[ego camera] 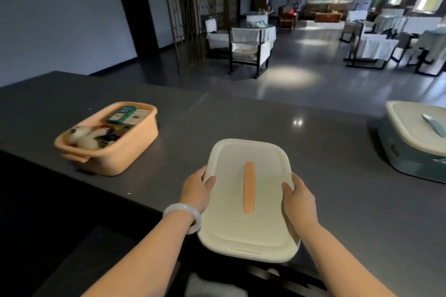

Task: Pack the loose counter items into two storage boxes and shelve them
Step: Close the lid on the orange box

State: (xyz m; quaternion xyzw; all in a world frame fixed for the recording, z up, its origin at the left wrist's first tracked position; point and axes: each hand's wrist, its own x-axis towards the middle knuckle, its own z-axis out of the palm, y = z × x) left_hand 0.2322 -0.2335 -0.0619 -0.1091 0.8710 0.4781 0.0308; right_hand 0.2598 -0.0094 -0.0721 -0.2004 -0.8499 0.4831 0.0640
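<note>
A cream lid [248,226] with an orange strap handle is held just above the near edge of the dark counter [241,116]. My left hand [196,189] grips its left rim, and my right hand [298,198] grips its right rim. An open orange storage box [125,149] stands at the left of the counter, filled with a white plush toy [83,136], a green card box [121,114] and other small items. A blue-grey storage box [410,161] with its cream lid on sits at the right edge of view.
A white bangle [184,214] circles my left wrist. Beyond the counter lies a dining room with covered chairs [249,49], tables and a wooden screen [190,12]. A dark lower surface [84,260] runs below the counter's near edge.
</note>
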